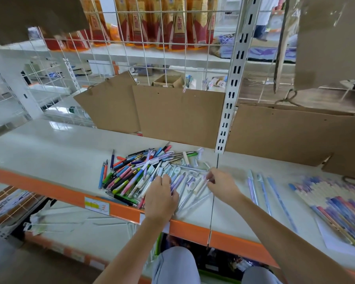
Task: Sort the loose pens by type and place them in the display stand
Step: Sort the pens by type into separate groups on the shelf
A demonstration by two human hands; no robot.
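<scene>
A heap of loose pens (135,173) in many colours lies on the white shelf (49,148). My left hand (162,197) rests palm down on the pale pens at the heap's right side, fingers curled over them. My right hand (219,183) pinches the end of a pale pen (201,186) at the heap's right edge. To the right, three light blue and purple pens (262,193) lie apart in a loose row. Further right, a fan of patterned pens (336,210) lies on a white sheet. No display stand shows.
Brown cardboard sheets (178,113) lean against the wire grid behind the shelf. A white slotted upright (232,95) stands at the back middle. The shelf's orange front edge (59,193) runs below the pens. A lower shelf holds more items.
</scene>
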